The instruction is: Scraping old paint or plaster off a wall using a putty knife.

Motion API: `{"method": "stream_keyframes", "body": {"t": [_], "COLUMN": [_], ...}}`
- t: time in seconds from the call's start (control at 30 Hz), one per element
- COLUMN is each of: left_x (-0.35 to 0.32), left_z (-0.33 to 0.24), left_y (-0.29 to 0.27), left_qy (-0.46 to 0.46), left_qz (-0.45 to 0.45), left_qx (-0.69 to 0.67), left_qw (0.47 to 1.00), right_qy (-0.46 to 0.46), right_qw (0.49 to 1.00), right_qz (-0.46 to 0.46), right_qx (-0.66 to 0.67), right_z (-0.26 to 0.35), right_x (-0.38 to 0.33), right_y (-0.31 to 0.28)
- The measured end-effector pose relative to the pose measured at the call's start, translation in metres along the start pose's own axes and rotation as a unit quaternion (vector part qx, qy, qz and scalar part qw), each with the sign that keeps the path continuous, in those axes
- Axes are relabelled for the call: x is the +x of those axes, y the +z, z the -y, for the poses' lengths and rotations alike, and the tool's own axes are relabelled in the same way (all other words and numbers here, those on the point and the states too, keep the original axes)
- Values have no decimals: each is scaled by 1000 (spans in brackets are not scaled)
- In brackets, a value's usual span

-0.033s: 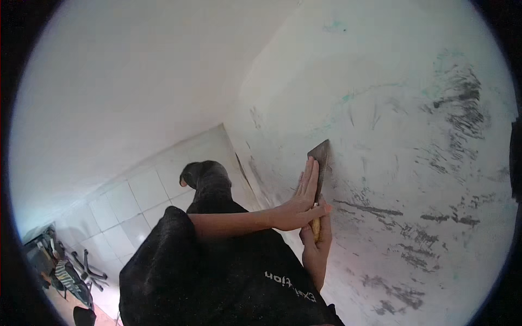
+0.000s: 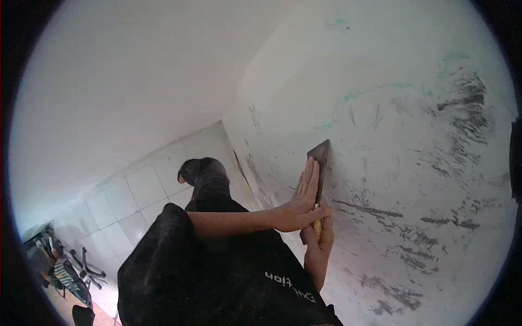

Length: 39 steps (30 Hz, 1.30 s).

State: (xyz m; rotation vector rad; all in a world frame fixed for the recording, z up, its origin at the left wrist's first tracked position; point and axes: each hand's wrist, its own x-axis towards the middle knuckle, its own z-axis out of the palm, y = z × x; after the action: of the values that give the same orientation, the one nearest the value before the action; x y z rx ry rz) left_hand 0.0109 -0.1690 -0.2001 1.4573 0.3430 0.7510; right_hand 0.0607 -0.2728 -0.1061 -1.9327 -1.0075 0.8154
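Observation:
A putty knife (image 2: 321, 168) with a flat dark metal blade and a yellowish handle lies against the white wall (image 2: 380, 168). My right hand (image 2: 319, 242) is wrapped round its handle from below. Across from the left reaches my left hand (image 2: 299, 209), its fingers stretched out along the blade and its heel close to the handle. The blade's pointed far corner shows above my left fingertips. Dark scrape marks (image 2: 470, 103) and thin green patches (image 2: 375, 91) cover parts of the wall around the knife. The blade's edge against the wall is partly hidden.
A plain white wall (image 2: 125, 81) meets the marked wall at a corner on the left. White floor tiles (image 2: 117, 198) lie below, with my dark-clothed leg and foot (image 2: 204, 174) over them. At the lower left stand a black chair base (image 2: 87, 269) and a striped item (image 2: 68, 277).
The view has shifted very slightly. Both hands and the putty knife keep nearly the same place on the wall.

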Motion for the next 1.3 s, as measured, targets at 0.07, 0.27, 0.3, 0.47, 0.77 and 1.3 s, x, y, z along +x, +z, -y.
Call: {"method": "stream_keyframes", "body": {"t": [0.07, 0.27, 0.3, 0.47, 0.77, 1.3], "left_x": [1, 4, 6, 12, 13, -5], "left_z": [0, -3, -3, -1, 5, 41], "left_y": [3, -3, -5, -13, -30, -16], "left_qy": [17, -32, -26, -13, -13, -105], "left_qz": [-8, -4, -8, -6, 33, 36], "left_qx": [19, -7, -23, -47, -7, -9], "left_qw": [1000, 999, 999, 999, 999, 994], "right_qy": [115, 118, 103, 100, 16, 138], "right_qw": [985, 982, 984, 993, 986, 966], "right_qz": [11, 25, 30, 43, 65, 109], "right_qx": [125, 148, 142, 50, -152, -189], "right_z": [2, 4, 4, 6, -1, -14], "right_x": [-1, -6, -5, 6, 18, 26], "right_y": [-7, -1, 1, 2, 8, 17]}}
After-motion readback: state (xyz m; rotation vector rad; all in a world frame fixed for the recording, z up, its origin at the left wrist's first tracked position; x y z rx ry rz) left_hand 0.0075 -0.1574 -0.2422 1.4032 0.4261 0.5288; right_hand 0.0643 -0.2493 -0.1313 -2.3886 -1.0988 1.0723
